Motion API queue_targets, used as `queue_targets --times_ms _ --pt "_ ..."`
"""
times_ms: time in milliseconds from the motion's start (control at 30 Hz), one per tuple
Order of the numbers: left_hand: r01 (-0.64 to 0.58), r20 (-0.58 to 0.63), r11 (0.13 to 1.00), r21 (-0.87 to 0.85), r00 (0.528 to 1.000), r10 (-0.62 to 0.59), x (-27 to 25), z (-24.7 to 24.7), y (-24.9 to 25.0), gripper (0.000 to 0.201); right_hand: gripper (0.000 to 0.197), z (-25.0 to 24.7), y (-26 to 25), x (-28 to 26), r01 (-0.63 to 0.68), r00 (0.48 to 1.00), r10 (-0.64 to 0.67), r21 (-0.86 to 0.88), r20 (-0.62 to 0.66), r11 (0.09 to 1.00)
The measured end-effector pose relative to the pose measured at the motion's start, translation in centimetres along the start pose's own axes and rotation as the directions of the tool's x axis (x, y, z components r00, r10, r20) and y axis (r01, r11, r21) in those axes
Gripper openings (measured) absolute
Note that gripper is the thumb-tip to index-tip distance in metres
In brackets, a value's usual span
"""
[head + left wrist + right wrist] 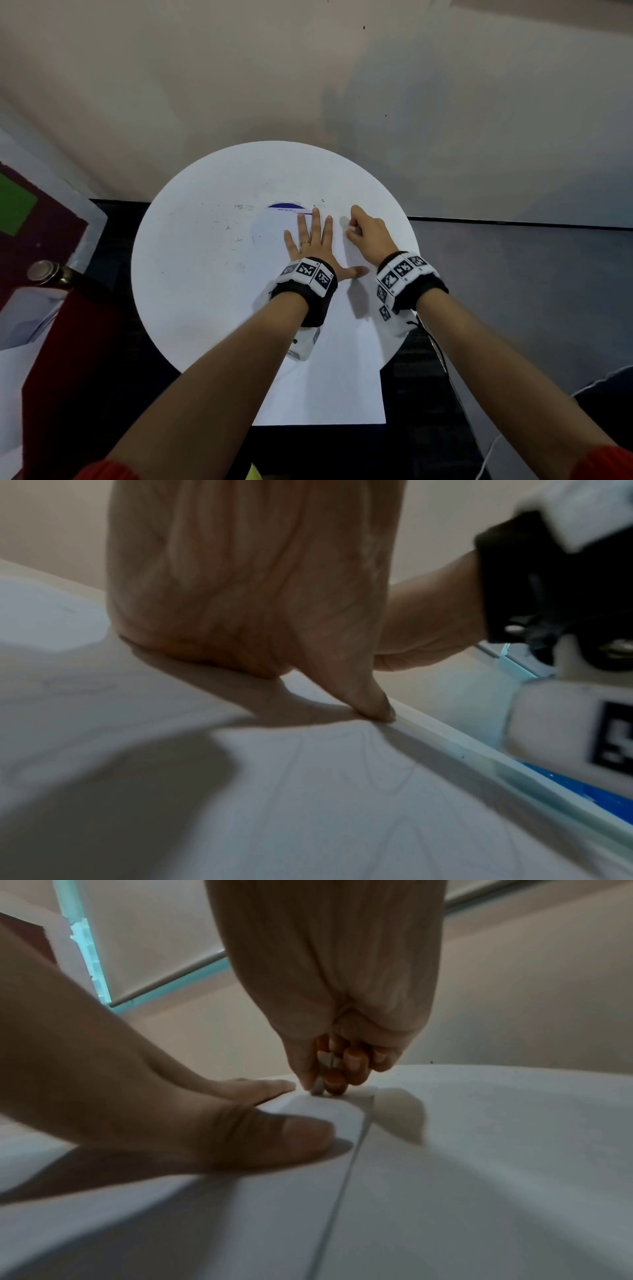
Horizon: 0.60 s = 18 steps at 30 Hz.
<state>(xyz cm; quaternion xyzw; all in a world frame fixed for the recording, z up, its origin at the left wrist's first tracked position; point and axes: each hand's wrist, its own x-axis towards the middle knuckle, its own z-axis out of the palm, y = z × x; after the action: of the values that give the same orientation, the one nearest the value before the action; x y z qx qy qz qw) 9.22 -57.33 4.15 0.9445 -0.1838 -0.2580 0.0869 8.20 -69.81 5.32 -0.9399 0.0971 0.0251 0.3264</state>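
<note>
— Pressing flat on a white sheet of paper, a person's left grip lies with fingers straight and spread, clasping nothing. Where does the sheet lie?

— On the round white tabletop, its near end overhanging the edge toward the person. The right grip is curled, thumb and fingertips pinching a small white piece, perhaps an eraser. The tip of that piece touches down near the sheet's far right corner.

— How will the paper handle?

— Likely light, limp and quick to slide or crease on that smooth top, so the flat palm serves as an anchor. To lift it, pinch a free edge, best the overhanging near one, rather than scrabbling at the middle. The small piece looks stiff and easily dropped, and a close fingertip pinch suits it.
</note>
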Motion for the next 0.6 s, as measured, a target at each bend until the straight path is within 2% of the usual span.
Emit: queue_targets --times_ms 100,300,433,600 --pt "0.001 0.001 1.000 0.007 1.000 -0.001 0.0 0.1 0.0 0.127 0.015 0.0 0.4 -0.5 -0.010 1.000 0.009 0.016 0.019 1.000" --pt "0.003 0.000 1.000 -0.006 1.000 -0.003 0.1 0.0 0.1 0.124 0.013 -0.2 0.0 1.1 -0.019 0.999 0.020 0.019 -0.026 1.000" --pt "0.003 -0.008 1.000 0.014 1.000 -0.003 0.2 0.2 0.0 0.125 0.015 -0.1 0.4 0.3 -0.019 0.999 0.020 -0.034 0.031 0.999" --pt "0.010 0.011 1.000 -0.005 1.000 -0.010 0.1 0.0 0.1 0.121 0.013 -0.4 -0.8 2.0 -0.029 0.999 0.029 -0.031 0.014 0.999"
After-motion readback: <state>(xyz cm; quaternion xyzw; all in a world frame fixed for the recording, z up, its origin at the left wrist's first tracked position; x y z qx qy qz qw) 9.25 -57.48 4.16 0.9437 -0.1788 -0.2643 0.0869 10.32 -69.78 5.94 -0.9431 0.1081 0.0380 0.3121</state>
